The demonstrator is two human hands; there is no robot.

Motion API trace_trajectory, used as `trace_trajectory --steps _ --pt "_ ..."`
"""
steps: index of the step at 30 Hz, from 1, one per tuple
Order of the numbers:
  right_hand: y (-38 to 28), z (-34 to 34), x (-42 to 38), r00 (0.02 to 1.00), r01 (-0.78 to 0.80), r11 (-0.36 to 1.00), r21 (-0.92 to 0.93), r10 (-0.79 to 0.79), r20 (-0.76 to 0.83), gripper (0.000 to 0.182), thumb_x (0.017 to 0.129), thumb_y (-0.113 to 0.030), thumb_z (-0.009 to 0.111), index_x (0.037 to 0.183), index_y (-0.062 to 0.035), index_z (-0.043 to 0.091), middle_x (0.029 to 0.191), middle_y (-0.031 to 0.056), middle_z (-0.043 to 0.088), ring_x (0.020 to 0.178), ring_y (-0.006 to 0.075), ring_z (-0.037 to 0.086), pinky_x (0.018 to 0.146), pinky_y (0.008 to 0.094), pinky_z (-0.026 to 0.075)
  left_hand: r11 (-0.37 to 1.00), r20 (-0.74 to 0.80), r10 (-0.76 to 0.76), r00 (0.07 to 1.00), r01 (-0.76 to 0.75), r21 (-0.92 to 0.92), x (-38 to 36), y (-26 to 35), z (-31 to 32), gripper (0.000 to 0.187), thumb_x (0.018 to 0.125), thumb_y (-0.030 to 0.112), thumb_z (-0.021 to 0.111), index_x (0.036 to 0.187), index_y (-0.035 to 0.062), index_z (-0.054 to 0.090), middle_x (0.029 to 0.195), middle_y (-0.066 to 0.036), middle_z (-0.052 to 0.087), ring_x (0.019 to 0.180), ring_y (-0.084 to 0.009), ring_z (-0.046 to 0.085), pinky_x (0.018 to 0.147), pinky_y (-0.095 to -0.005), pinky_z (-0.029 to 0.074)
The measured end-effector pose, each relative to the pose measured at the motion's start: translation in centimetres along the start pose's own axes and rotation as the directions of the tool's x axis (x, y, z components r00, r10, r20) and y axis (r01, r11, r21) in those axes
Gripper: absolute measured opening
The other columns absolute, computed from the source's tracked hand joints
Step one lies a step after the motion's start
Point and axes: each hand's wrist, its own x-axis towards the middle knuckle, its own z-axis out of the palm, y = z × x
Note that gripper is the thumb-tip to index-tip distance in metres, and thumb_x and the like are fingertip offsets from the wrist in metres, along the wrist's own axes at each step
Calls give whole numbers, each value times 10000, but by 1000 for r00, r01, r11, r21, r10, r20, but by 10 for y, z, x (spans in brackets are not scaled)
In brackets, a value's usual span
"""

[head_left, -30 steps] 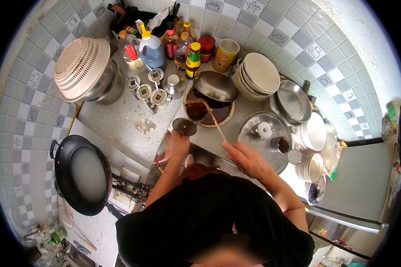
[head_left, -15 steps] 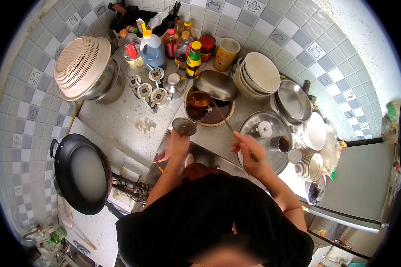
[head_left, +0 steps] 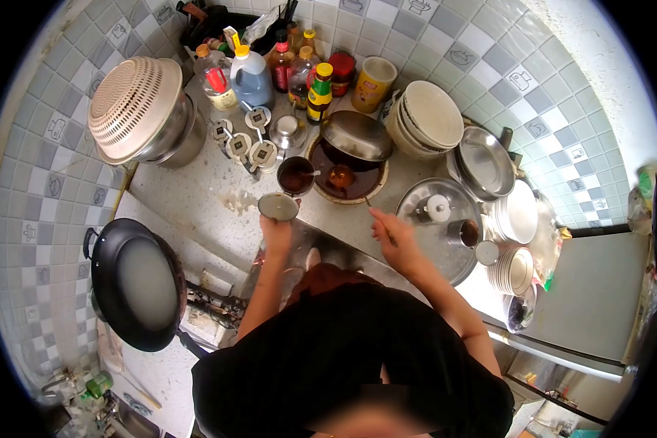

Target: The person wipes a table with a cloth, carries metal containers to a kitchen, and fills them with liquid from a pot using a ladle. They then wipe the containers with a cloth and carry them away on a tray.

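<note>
My left hand is closed on a metal seasoning jar with dark red-brown sauce inside. Its round lid stands flipped back over my fingers, and a small spoon handle pokes out at the rim. My right hand grips the thin handle of a ladle, whose bowl sits in the sauce. That sauce fills a wide basin, partly covered at the back by a steel bowl. Left of the basin stand several closed metal jars.
A steel tray at right holds another open jar. Stacked bowls, plates and pans lie behind it. Bottles line the wall. A wok of cloudy liquid sits far left.
My left hand has drawn the seasoning jar leftward, off the basin. The ladle, earlier tipped at the jar, is now lowered into the basin's sauce, and my right hand has shifted slightly left.
</note>
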Motion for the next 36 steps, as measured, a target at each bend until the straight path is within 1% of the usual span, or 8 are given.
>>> trace_trajectory --steps 4,13,19,26,28,32,34,36 --pt "-2 9 5 992 112 988 -103 -104 77 261 940 -63 567 1196 -18 594 861 193 594 744 390 593 658 423 476 999 -36 2 999 0 36 0 9 -4 236 783 -122 607 1001 -33 597 918 -75 673 840 -156 639 799 -297 515" --pt "25 19 16 971 229 921 -315 -190 148 312 940 -79 572 1249 -38 567 843 169 557 760 368 568 666 439 458 992 -52 -57 997 50 -116 -6 19 -5 287 780 -143 437 1022 -68 572 948 -121 671 924 -219 682 834 -326 534" --pt "29 13 17 957 244 887 -392 -155 245 338 949 -126 571 1276 -47 544 850 168 544 783 372 574 677 448 466 998 -12 -22 1000 22 -54 -4 15 -12 291 794 -139 442 1053 -60 549 962 -116 651 927 -233 683 846 -336 537" --pt "26 2 22 966 226 938 -264 -181 182 271 963 -153 545 1192 -17 593 900 203 625 784 383 614 676 437 498 984 -17 -57 998 53 -171 -5 24 -8 298 810 -136 440 1078 -55 539 988 -110 638 945 -248 679 847 -329 532" --pt "17 -3 26 985 -51 987 -151 75 156 249 981 -144 521 1146 2 637 842 202 643 711 307 636 648 377 507 986 -8 -77 997 75 -148 -6 26 -7 291 809 -136 462 1073 -49 548 968 -109 646 950 -237 676 816 -310 526" --pt "19 -3 31 976 -206 978 39 202 83 263 999 -155 507 1125 24 653 745 155 627 634 199 609 603 323 491 985 6 -84 996 84 -149 -6 24 -8 282 809 -131 476 1064 -45 559 954 -105 658 950 -223 675 787 -295 518" --pt "18 -5 35 954 -301 937 175 295 61 291 1011 -179 499 1141 41 638 746 101 610 627 133 587 581 286 482 1000 -1 -3 1000 3 -12 -4 17 -8 282 804 -131 471 1056 -46 566 948 -104 668 944 -214 677 773 -290 514" --pt "19 -6 37 943 -332 917 219 328 57 314 1022 -193 479 1152 52 625 766 97 612 635 132 591 580 273 483 999 -8 14 1000 -13 44 -5 19 -9 285 802 -134 465 1055 -50 565 956 -105 667 947 -212 676 786 -297 517"
